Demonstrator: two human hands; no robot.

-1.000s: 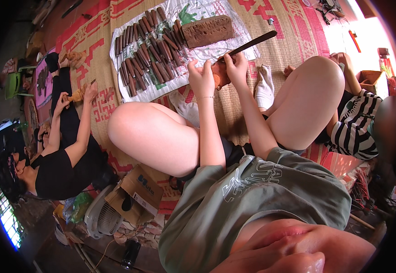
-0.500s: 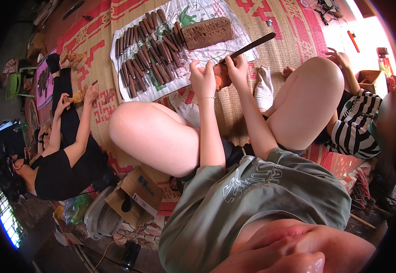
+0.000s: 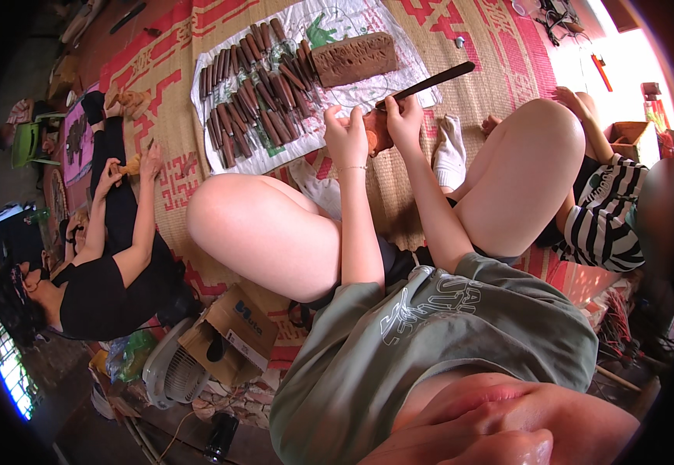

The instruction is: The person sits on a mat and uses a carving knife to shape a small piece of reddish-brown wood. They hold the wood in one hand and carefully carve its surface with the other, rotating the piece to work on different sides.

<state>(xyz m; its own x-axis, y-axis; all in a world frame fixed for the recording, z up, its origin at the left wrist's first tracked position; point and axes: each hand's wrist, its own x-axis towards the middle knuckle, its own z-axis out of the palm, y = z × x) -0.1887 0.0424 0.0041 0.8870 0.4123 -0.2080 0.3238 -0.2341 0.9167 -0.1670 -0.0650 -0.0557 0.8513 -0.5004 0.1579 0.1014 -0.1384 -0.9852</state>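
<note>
Above the mat, between my raised knees, my left hand (image 3: 345, 138) is closed on the left side of a small orange-brown carved wood piece (image 3: 378, 130). My right hand (image 3: 406, 122) pinches a long, dark, flat file-like tool (image 3: 439, 78) against the upper right of that piece. The tool's far end points up and right, past my fingers. My fingers cover part of the carving, so its full shape cannot be made out. Just beyond my hands, a brown carved block (image 3: 355, 60) rests on a white printed sheet (image 3: 329, 97).
Rows of brown wooden-handled tools (image 3: 256, 85) lie on the sheet, over a red-and-tan woven mat (image 3: 163, 116). A person in black (image 3: 93, 298) works at left, and one in a striped shirt (image 3: 604, 209) sits at right. A cardboard box (image 3: 232, 329) and fan (image 3: 170, 372) stand at lower left.
The dark tool's far end has shifted slightly right and down. My two hands keep nearly the same place around the wood piece. At left, the other person's hands have moved a little.
</note>
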